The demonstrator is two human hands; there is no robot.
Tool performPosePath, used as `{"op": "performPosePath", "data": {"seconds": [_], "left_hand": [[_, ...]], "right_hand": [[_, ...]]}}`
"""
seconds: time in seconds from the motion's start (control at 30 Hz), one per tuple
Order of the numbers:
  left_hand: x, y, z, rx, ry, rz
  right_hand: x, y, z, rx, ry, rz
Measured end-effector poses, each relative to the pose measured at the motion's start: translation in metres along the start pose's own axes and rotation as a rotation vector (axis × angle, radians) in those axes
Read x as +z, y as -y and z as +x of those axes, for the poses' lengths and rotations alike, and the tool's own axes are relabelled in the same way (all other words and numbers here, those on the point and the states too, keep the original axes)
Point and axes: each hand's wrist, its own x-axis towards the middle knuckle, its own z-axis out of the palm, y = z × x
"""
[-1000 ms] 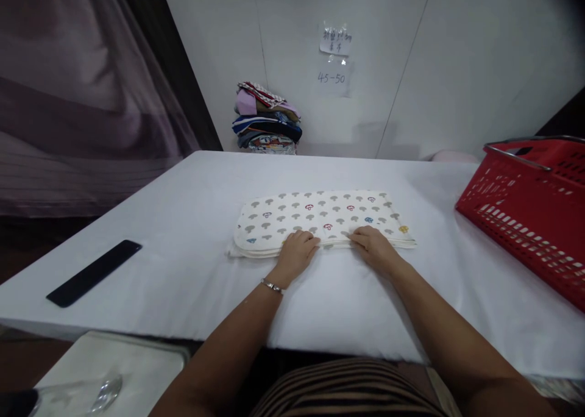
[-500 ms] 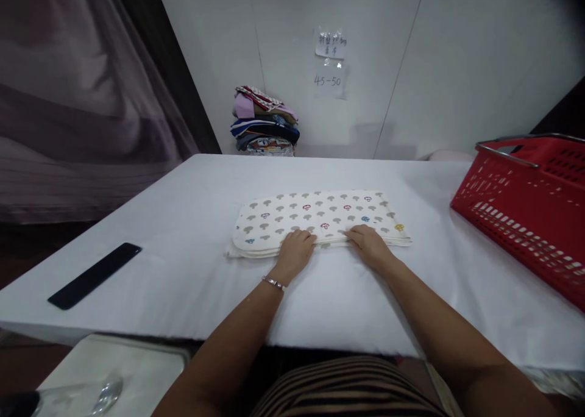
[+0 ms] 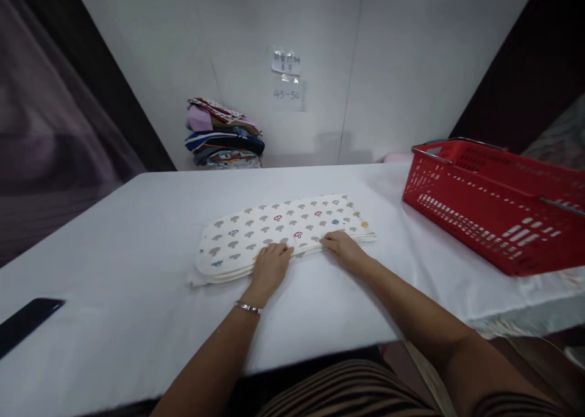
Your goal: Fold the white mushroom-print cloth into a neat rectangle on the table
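Note:
A folded white cloth [image 3: 269,225] with a mushroom print in grey, red, blue and yellow lies flat in several layers on the white-covered table. My left hand [image 3: 271,267] grips its near edge left of the middle, fingers together on top; a silver bracelet is on that wrist. Farther right, my right hand [image 3: 346,250] pinches the same edge between thumb and fingers. Where my fingers meet the layers, the undersides are hidden.
To the right stands a red plastic basket [image 3: 475,203] with metal handles. A dark flat strip [image 3: 30,322] lies at the left. Behind the table rises a stack of folded fabrics [image 3: 223,139] against the wall, beside taped paper signs [image 3: 287,78].
The view has turned to the right, so more of the basket shows and the dark strip is partly cut off. Both hands keep hold of the cloth's near edge.

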Motion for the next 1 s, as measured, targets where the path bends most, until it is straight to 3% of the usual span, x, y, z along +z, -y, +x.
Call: {"op": "performPosePath", "data": {"seconds": [0.1,0.2,0.27,0.33,0.57,0.7,1.0], "left_hand": [[0.001,0.002,0.001,0.009,0.008,0.016],[0.001,0.002,0.000,0.010,0.006,0.024],[0.000,0.002,0.000,0.004,0.003,0.015],[0.000,0.001,-0.001,-0.004,-0.003,0.004],[-0.001,0.003,-0.002,0.007,-0.020,-0.027],[0.001,0.005,-0.002,0.016,-0.037,-0.042],[-0.001,0.005,-0.001,0.023,0.008,-0.001]], "right_hand": [[-0.013,-0.025,-0.022,0.090,-0.138,0.041],[-0.032,-0.060,-0.047,0.474,-0.281,0.064],[-0.044,-0.079,-0.057,0.749,-0.289,0.097],[-0.052,-0.089,-0.061,0.895,-0.249,0.127],[-0.047,-0.094,-0.041,1.027,-0.118,0.146],[-0.047,-0.096,-0.032,1.085,-0.114,0.186],[-0.043,-0.099,-0.042,1.194,-0.054,0.306]]}}
